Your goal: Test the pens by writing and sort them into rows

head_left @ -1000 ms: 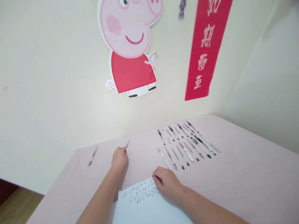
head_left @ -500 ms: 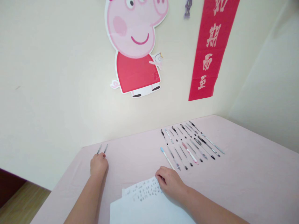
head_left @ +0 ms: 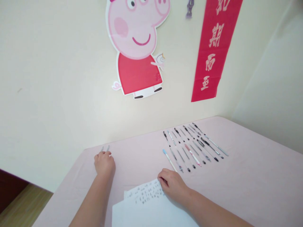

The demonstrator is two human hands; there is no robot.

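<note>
My left hand lies at the far left of the pink table, fingers bent down over two pens that lie side by side; only the pens' far tips show past the fingertips. My right hand rests with curled fingers on the top corner of a white sheet of paper with handwriting, near the table's front. A white pen with a blue cap lies just beyond the right hand's knuckles.
A row of several pens lies side by side at the back right of the table. A cream wall stands close behind, with a cartoon pig cutout and a red banner. The table's left edge drops to a wooden floor.
My left hand carried a pen from the table's middle to the left and set it beside the lone pen there; it now covers both. My right hand stayed on the paper.
</note>
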